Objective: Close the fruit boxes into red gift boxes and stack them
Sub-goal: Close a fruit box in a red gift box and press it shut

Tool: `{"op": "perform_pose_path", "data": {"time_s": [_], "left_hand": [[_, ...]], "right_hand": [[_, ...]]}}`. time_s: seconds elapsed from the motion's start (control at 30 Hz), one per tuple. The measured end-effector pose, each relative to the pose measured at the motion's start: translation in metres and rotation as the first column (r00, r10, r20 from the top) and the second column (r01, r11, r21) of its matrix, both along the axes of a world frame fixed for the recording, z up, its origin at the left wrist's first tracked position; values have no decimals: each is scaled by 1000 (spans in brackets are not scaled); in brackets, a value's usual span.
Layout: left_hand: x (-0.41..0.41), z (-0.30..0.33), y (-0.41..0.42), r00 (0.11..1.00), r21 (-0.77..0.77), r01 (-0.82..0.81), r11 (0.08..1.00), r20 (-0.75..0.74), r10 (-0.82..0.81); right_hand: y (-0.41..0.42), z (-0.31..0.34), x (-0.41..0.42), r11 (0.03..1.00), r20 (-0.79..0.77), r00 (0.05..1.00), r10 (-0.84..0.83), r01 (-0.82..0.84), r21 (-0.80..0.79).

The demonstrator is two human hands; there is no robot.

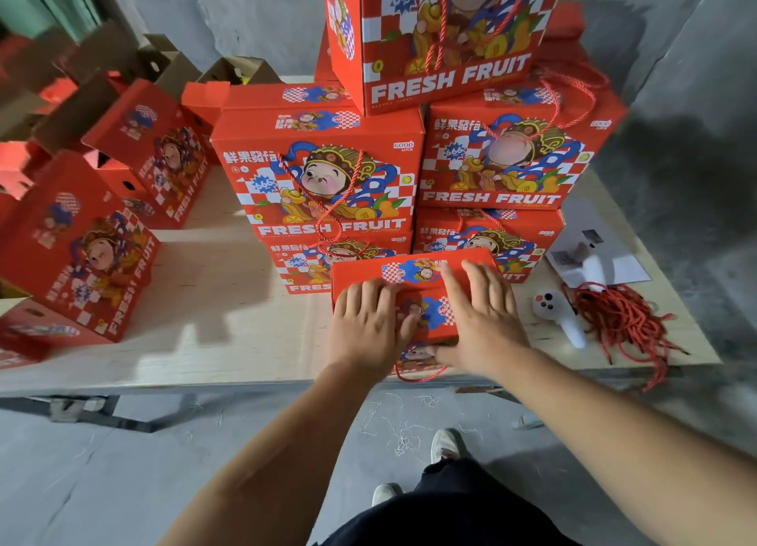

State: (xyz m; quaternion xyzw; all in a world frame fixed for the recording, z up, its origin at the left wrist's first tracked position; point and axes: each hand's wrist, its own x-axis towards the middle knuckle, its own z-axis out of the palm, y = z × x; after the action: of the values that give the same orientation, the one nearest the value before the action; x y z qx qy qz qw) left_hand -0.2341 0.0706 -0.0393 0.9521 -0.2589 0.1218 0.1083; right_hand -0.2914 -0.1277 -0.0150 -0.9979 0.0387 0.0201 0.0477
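A red gift box point(413, 269) stands near the front edge of the wooden table point(229, 299), its top flaps folded down. My left hand point(368, 328) lies flat on the left part of the lid with fingers straight. My right hand point(481, 320) presses flat on the right part, thumb at the front edge. A red rope handle point(418, 377) hangs below the box front. Behind it rises a stack of closed red gift boxes point(323, 177), a second column point(504, 156) to the right, and one more box point(442, 33) on top.
Several open red boxes point(82, 250) with raised flaps fill the table's left side. A bundle of red ropes point(626, 324), a small white handheld fan point(561, 316) and papers point(598, 250) lie at the right. My feet point(442, 443) stand on the concrete floor below.
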Motion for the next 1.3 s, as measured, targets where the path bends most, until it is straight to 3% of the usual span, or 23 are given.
{"op": "perform_pose_path", "data": {"time_s": [0.1, 0.17, 0.37, 0.53, 0.7, 0.8, 0.93, 1.07, 1.13, 1.3], "left_hand": [[-22, -14, 3, 990, -52, -13, 999, 138, 21], [-29, -17, 5, 988, -29, -13, 999, 156, 17], [-17, -4, 1, 993, -6, -14, 1000, 115, 14], [-13, -2, 2, 998, -7, -7, 1000, 60, 7], [-5, 3, 2, 970, 105, 75, 992, -237, -48], [5, 5, 2, 949, 196, 110, 974, -311, -45], [7, 7, 2, 958, 228, 123, 966, -281, -55], [-5, -6, 22, 984, 50, 178, 983, -30, -177], [-5, -13, 35, 987, 0, 157, 988, 29, -157], [-2, -12, 39, 983, 107, 68, 992, -179, -48]], "right_hand": [[0, -18, -30, 996, 264, 962, 74, -60, -62], [-6, -23, -33, 991, 314, 943, 112, -83, -102], [-8, -1, -13, 981, 162, 978, 133, -107, -164], [-8, -3, -12, 985, 167, 978, 128, -106, -136], [-3, -12, -21, 996, 108, 990, 90, -88, -26], [-7, -9, -8, 994, -25, 994, 104, -105, -26], [-14, -3, 1, 993, -162, 980, 119, -120, 5], [-21, -15, -33, 998, 17, 998, 63, -62, -28], [-25, -21, -40, 999, 67, 997, 25, -24, -23], [-15, -16, -22, 996, 20, 997, -71, 70, 53]]}}
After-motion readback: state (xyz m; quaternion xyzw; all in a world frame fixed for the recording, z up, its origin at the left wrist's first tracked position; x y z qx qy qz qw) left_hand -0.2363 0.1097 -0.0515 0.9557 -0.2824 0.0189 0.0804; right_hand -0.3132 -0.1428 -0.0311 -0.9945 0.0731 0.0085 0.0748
